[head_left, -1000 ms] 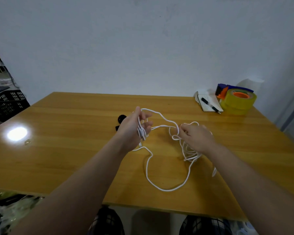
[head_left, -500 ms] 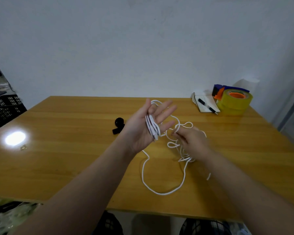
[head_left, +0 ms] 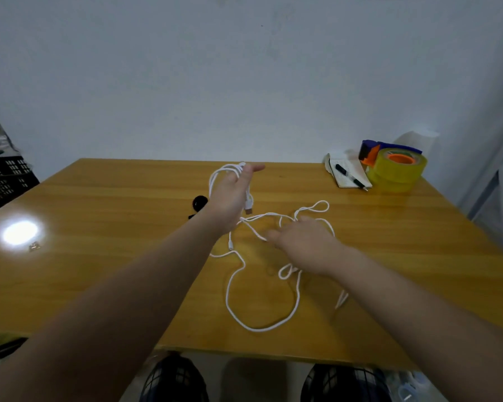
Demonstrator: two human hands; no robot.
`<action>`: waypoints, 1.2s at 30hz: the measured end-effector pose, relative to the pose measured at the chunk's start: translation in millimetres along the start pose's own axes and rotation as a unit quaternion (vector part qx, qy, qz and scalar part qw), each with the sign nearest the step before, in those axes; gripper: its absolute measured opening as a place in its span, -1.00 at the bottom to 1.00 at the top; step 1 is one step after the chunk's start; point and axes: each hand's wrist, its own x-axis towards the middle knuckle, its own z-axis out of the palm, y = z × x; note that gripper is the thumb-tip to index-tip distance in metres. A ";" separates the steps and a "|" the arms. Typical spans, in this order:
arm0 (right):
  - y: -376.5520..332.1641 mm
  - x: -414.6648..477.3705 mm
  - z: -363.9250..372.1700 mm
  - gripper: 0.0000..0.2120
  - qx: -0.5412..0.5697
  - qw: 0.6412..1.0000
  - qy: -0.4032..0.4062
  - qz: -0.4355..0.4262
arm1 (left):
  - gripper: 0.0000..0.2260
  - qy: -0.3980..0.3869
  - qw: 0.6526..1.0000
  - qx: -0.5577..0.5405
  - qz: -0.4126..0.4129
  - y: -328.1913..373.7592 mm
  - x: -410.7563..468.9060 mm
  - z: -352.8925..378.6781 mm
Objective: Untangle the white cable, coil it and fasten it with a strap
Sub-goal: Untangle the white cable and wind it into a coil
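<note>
The white cable (head_left: pixel 238 288) lies in loose tangled loops on the wooden table (head_left: pixel 114 216). My left hand (head_left: pixel 231 195) is raised above the table with its back toward me and one finger straight. Several cable loops are draped over it, and a USB plug hangs by the palm. My right hand (head_left: pixel 305 245) lies low and flat over the tangle, fingers stretched left, fingertips touching a strand. A black strap (head_left: pixel 199 202) sits on the table just behind my left wrist, partly hidden.
At the back right stand a yellow tape roll in a dispenser (head_left: pixel 395 169) and a notebook with a pen (head_left: pixel 347 175). A small metal piece (head_left: pixel 34 246) lies at the left near a light glare. Black crates (head_left: pixel 3 178) stand beyond the left edge.
My left hand rose and moved away, turning its back toward me with the loops still over it. My right hand let go of the strand it pinched and flattened over the tangle.
</note>
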 end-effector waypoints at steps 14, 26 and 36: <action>31.8 -18.7 -13.3 -0.81 0.128 0.967 0.219 -0.004 | -0.64 -0.128 0.973 -0.142 -0.128 -3.2 -4.2 7.9; 39.1 -9.1 -25.0 -0.78 0.227 0.936 0.236 0.130 | -0.67 -0.204 0.948 -0.151 -0.195 13.9 -21.0 27.1; 46.4 -19.8 -29.6 -0.79 0.358 0.905 0.166 0.159 | -0.61 -0.199 0.970 -0.050 -0.130 14.9 -27.8 31.6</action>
